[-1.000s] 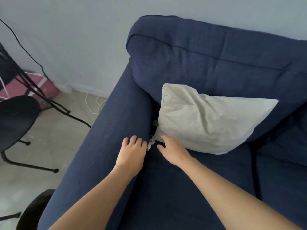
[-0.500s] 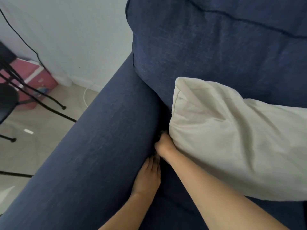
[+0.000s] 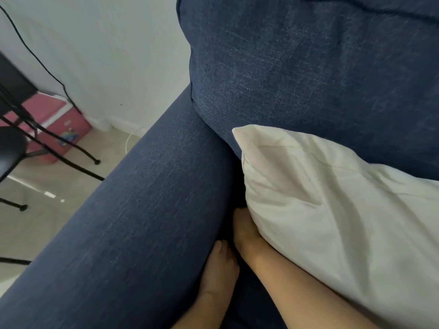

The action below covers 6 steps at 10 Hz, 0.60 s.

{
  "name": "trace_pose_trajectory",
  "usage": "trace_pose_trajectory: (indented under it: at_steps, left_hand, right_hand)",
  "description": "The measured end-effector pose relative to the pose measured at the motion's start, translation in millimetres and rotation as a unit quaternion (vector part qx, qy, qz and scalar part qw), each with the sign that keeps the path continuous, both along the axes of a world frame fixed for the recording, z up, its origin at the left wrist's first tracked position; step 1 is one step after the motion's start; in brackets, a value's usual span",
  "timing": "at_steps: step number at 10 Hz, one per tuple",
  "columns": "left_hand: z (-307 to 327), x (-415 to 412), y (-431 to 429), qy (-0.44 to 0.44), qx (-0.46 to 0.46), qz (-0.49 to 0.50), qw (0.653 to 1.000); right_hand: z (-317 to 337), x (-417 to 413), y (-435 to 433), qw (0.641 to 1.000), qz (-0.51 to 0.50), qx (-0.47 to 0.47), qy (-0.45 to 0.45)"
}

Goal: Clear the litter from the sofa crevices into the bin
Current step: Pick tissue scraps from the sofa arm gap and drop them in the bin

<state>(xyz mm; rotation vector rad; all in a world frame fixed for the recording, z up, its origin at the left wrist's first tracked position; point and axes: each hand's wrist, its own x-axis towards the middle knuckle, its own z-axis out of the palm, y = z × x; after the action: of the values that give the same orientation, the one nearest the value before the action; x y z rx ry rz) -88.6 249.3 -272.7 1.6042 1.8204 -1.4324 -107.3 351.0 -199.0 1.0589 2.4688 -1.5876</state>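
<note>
Fingers (image 3: pixel 219 245) of the left hand (image 3: pixel 217 274) lie flat and together along the crevice (image 3: pixel 234 200) beside the armrest (image 3: pixel 142 210), holding nothing visible, likely pressing the gap wider. The right hand (image 3: pixel 244 236) reaches deeper; its fingers are hidden under the pillow (image 3: pixel 332 210), so their grip cannot be told. The forearm seems to nudge that pillow aside. No litter shows; presumably it sits down in the dark gap. No bin is in view.

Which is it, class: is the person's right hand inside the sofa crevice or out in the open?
Inside. The right hand is wedged between armrest and cream pillow, fingers hidden.
</note>
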Motion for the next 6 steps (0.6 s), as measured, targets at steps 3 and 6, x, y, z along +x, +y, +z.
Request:
trace_pose_trajectory:
  at_steps: [3, 6]
  left_hand:
    - [13.3, 1.8, -5.6, -0.042, 0.221, 0.125, 0.966]
    - [96.3, 8.5, -42.6, -0.142, 0.334, 0.133, 0.922]
  right_hand:
    - [1.0, 4.2, -7.0, 0.993, -0.082, -0.088, 0.004]
    - [40.5, 30.5, -24.7, 0.993, -0.101, 0.015, -0.051]
